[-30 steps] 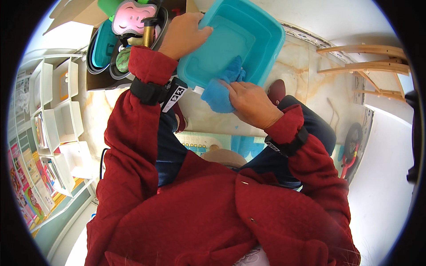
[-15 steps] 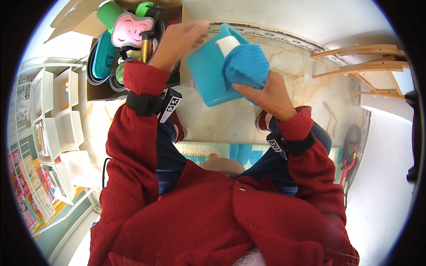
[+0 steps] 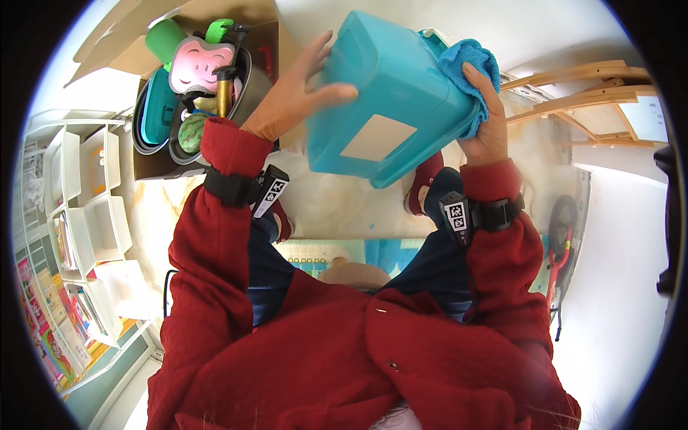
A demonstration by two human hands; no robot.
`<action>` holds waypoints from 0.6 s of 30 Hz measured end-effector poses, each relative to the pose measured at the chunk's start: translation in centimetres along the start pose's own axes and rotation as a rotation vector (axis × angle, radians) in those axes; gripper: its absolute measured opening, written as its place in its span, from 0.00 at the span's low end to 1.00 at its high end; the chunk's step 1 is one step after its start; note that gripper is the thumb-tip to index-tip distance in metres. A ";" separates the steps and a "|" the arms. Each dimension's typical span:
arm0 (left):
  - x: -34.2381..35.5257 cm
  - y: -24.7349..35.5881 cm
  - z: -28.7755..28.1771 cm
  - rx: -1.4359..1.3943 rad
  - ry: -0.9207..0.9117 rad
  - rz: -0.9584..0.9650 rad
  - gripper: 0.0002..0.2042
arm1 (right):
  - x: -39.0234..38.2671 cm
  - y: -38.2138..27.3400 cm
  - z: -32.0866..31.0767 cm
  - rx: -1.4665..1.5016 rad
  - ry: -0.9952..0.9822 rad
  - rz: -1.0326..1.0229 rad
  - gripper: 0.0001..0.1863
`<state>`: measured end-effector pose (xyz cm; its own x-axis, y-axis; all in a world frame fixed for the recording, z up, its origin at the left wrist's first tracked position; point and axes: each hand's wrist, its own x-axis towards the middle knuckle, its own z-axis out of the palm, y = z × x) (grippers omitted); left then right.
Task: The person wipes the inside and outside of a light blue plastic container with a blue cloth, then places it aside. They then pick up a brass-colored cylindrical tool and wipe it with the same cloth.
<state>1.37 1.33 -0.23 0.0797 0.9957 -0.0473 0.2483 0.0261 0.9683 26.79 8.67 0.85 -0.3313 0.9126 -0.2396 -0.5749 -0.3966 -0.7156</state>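
Presumably for support, the right hand [image 3: 489,132] clasps blue cloth [image 3: 471,66] against the teal bin [image 3: 390,86]. We find the left hand [image 3: 294,100] spread open, contact unclear.

From here I see a home, likely a child's corner: colourful thin books [image 3: 50,347] beside white open plastic bins [image 3: 107,226], a pink smiling-faced pad [image 3: 201,66] in a brown cardboard box [image 3: 247,13], cream marbled floor [image 3: 331,209].
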 end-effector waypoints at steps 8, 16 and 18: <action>-1.0 0.9 -0.1 0.165 -0.063 0.125 0.62 | 0.5 -0.2 -0.3 0.147 -0.027 0.030 0.18; -1.8 0.9 2.4 -0.131 -0.009 -0.091 0.55 | 0.6 0.4 0.5 0.183 0.008 0.025 0.16; -1.8 0.6 2.4 -0.227 0.019 -0.153 0.53 | 0.3 0.6 0.9 0.111 -0.011 -0.044 0.18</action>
<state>3.67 -0.69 -0.12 0.0398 0.9801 -0.1945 0.0336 0.1933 0.9806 25.71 8.64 0.94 -0.3118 0.9284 -0.2019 -0.6685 -0.3654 -0.6478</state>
